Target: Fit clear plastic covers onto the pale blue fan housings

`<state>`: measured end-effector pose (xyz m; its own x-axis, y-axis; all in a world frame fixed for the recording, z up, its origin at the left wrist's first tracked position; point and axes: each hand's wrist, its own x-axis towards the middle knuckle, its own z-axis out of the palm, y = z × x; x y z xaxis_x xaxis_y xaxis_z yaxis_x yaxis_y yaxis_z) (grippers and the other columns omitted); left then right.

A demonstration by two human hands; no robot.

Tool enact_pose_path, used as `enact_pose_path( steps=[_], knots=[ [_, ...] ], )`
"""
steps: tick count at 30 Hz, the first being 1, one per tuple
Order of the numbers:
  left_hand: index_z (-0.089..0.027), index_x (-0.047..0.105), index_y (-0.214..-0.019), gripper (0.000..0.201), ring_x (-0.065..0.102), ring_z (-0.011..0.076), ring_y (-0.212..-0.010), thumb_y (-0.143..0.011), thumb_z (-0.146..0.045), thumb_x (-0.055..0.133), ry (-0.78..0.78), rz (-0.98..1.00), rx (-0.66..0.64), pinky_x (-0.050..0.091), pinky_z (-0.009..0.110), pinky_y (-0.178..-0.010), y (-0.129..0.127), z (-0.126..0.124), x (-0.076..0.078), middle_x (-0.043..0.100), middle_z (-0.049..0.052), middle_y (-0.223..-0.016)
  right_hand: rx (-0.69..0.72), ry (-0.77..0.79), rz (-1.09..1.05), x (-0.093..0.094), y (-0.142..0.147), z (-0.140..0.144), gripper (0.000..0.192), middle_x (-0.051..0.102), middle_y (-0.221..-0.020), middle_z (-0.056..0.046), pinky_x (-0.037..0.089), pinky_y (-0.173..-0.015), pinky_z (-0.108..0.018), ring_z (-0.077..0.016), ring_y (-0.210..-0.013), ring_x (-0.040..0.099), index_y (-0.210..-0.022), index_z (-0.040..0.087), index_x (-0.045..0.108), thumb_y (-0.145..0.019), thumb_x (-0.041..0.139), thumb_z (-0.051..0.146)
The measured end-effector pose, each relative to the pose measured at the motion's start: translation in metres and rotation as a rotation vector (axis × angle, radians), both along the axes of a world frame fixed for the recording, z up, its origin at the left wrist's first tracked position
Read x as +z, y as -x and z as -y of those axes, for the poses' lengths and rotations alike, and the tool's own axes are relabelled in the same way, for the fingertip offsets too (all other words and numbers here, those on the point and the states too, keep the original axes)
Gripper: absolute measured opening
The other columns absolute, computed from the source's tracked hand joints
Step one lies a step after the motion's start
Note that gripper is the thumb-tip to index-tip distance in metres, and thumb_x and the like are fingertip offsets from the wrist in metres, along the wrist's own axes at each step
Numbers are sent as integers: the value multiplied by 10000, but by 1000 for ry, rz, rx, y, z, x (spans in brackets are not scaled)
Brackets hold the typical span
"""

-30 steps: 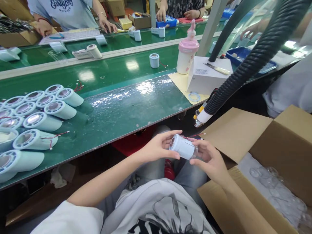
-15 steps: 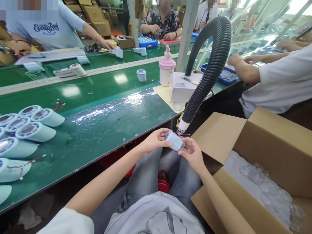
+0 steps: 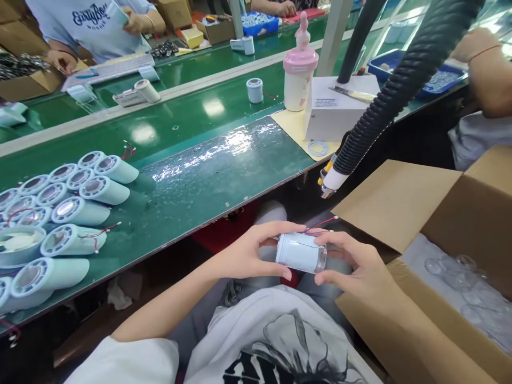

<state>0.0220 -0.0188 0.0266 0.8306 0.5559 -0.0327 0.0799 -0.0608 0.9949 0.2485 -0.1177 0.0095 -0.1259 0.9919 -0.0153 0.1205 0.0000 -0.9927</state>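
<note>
Your left hand (image 3: 248, 255) and right hand (image 3: 356, 266) pinch opposite ends of the smooth pale-blue plastic cylinder (image 3: 298, 252), thin red wires (image 3: 320, 223) trailing, beside the open brown cardboard box (image 3: 400, 202).

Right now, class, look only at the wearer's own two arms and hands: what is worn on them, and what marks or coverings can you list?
Both arms are bare from the elbow down. The left hand and right hand wear no gloves, rings, watch or wristband. A short white sleeve covers the upper left arm; it belongs to a white T-shirt with a black and grey print on the front. The fingers are slim, with short, unpainted nails.
</note>
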Motion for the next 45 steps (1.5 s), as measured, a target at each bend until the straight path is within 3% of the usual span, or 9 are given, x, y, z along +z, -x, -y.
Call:
enact_pose_path(
  steps=[6,12,23,36,40,45],
  knots=[
    [-262,556,-1356,746,557,279,-1263,-670,-235,847,-94,32,-10,481,401,-1045,0,2,1,586,114,-1372,42,134,-164,4,-4,0,412,650,-1146,-18,596,-846,-313,-203,-1009,651,-1160,326,605,-797,797,311],
    [-276,551,-1361,737,524,282,-1303,-683,-226,837,-127,38,-16,470,404,-1059,2,4,4,565,110,-1401,64,208,-266,6,-1,-2,376,633,-1115,-21,578,-771,-278,-188,-957,629,-1147,319,597,-817,773,366],
    [-298,523,-1384,765,522,284,-1308,-689,-201,829,-166,45,-8,488,383,-1036,6,9,10,556,96,-1416,46,55,-143,6,-1,6,427,618,-1175,-36,587,-837,-330,-223,-1017,626,-1190,342,602,-805,786,324],
    [-298,532,-1375,773,505,271,-1322,-676,-164,834,-192,55,-30,465,382,-1069,8,10,6,541,92,-1430,39,385,-419,11,7,-1,400,673,-883,-14,580,-625,-235,-154,-737,659,-1034,243,592,-796,746,526],
    [-306,530,-1377,783,506,261,-1322,-673,-151,835,-184,82,-30,464,373,-1074,8,10,3,542,84,-1429,57,500,-433,9,9,-3,451,687,-775,-22,587,-563,-253,-165,-634,684,-985,205,555,-828,660,614],
    [-309,539,-1369,807,511,258,-1319,-646,-123,847,-172,134,-36,470,366,-1073,6,9,-1,545,87,-1424,22,631,-460,10,12,-4,491,674,-622,-5,535,-450,-183,-145,-509,672,-889,184,531,-832,613,664]
  ],
)
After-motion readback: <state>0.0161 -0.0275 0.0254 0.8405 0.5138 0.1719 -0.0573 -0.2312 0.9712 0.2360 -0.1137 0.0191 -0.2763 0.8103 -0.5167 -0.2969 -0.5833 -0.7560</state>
